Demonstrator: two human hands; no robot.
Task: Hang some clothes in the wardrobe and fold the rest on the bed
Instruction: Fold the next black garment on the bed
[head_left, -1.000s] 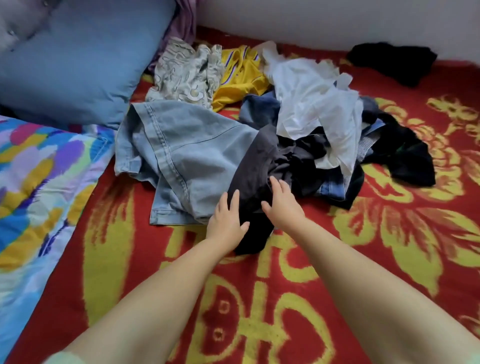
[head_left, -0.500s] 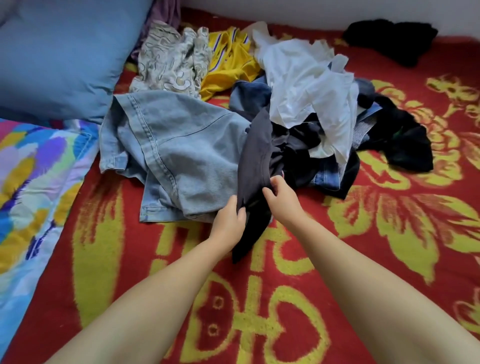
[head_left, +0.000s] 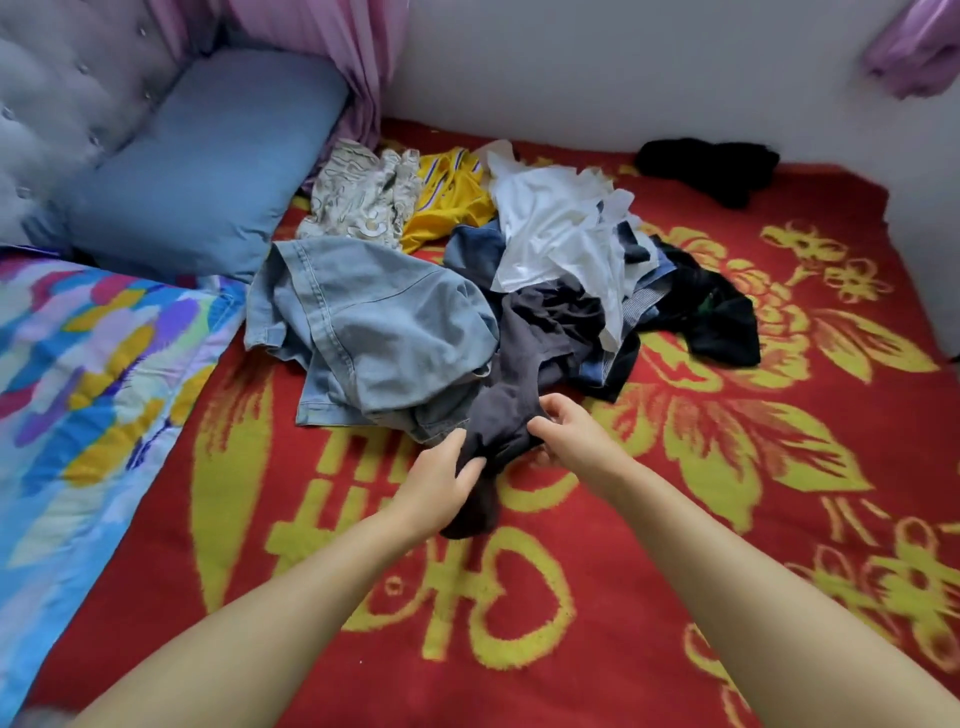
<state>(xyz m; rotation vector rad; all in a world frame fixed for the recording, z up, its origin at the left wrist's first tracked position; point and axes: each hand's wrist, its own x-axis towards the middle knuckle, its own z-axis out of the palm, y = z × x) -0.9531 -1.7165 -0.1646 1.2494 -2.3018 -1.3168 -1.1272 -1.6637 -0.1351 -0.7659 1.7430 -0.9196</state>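
While both hands bunch it up, I see the dark grey garment (head_left: 511, 410) at the near edge of the clothes pile (head_left: 519, 291) on the bed (head_left: 727, 519); left hand (head_left: 441, 480) and right hand (head_left: 569, 434) fingers curl tight around it, right beside the denim piece (head_left: 374, 327).

Bed: a red blanket (head_left: 675, 597) with yellow flowers and lettering covers it, running back to a white wall.
Left edge: a quilt (head_left: 78, 395) in blue, purple and yellow patches lies over the blanket's side.
Head end: a blue pillow (head_left: 208, 156) leans against a grey tufted headboard (head_left: 57, 104).
Centre: a heap of clothes rests on the blanket, with pale jeans (head_left: 374, 322) at its left, a patterned cream garment (head_left: 358, 192) and a yellow shirt (head_left: 447, 197) behind, a white shirt (head_left: 556, 234) on top, and dark garments (head_left: 722, 322) at its right.
Far corner: a black garment (head_left: 711, 166) lies apart from the heap, near the wall.
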